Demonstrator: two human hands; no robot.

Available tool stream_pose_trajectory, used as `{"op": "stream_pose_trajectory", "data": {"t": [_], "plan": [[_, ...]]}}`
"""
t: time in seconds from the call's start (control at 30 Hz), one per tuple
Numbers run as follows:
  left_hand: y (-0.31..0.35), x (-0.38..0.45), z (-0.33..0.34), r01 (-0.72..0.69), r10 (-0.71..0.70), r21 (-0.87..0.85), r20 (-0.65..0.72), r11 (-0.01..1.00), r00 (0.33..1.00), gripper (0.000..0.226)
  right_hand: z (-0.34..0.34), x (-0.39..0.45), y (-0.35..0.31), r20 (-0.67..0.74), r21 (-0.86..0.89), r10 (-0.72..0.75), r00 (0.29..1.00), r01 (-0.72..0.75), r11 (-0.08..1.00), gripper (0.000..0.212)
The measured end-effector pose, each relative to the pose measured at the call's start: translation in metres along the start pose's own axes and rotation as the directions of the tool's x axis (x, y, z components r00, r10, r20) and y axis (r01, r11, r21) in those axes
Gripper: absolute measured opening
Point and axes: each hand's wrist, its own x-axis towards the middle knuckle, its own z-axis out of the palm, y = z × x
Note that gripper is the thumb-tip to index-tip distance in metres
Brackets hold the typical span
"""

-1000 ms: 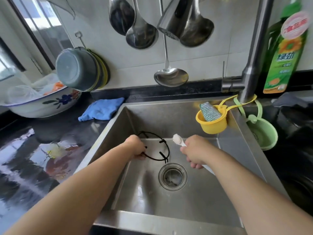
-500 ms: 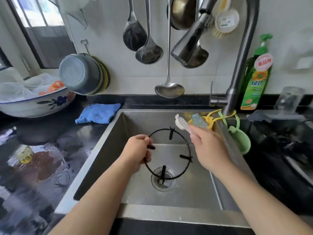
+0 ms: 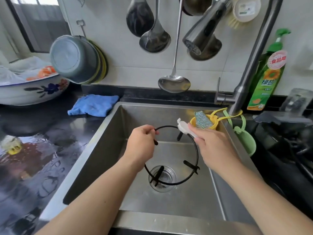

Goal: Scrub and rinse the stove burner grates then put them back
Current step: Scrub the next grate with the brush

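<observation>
Two bare forearms reach in from the near edge, with no sleeves, watch or bracelet showing on either. The left hand (image 3: 141, 145) and right hand (image 3: 216, 148) are ungloved and ringless, with short, plain fingernails.

A black ring grate (image 3: 196, 150) is over a silver steel sink (image 3: 108, 141). A white brush (image 3: 183, 127) touches the ring. A yellow cup (image 3: 214, 123) holds a glittery blue-green scrubber (image 3: 202, 119); beside it hangs a pale green basket (image 3: 249, 145). A blue cloth (image 3: 94, 105) lies on the glossy black counter (image 3: 42, 119). A white bowl (image 3: 28, 91) has dark blue and red flowers. A green soap bottle (image 3: 264, 78) carries a sunflower label with a pink-red badge. A grey basin (image 3: 74, 59) and silver ladles (image 3: 174, 83) hang on the white tiled wall (image 3: 118, 48).
</observation>
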Motion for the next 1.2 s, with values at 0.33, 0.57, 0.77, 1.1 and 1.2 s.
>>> {"op": "stream_pose_trajectory", "data": {"t": [0.33,0.57,0.77,1.1,1.2], "plan": [[0.003,-0.004,-0.002,0.052,-0.052,0.006,0.015,0.999,0.999,0.029,0.008,-0.015,-0.019,0.115,-0.153,-0.082,0.99,0.1,0.983,0.053],[0.002,-0.002,-0.002,0.068,-0.068,-0.005,0.0,0.998,0.998,0.028,0.007,-0.016,-0.022,0.136,-0.151,-0.056,0.989,0.076,0.986,0.053],[0.001,-0.001,-0.002,0.068,-0.068,-0.035,-0.006,0.997,0.998,0.027,0.002,-0.005,-0.011,0.037,-0.106,-0.04,0.999,0.044,0.993,0.05],[0.002,-0.001,-0.003,0.041,-0.041,0.002,-0.019,0.999,0.999,0.028,0.002,-0.017,-0.016,0.115,-0.086,-0.074,0.991,0.084,0.993,0.049],[0.004,-0.002,-0.001,0.028,-0.029,-0.017,-0.01,0.999,1.0,0.028,-0.003,0.001,-0.001,-0.05,-0.077,0.03,0.998,-0.034,0.996,0.047]]}}
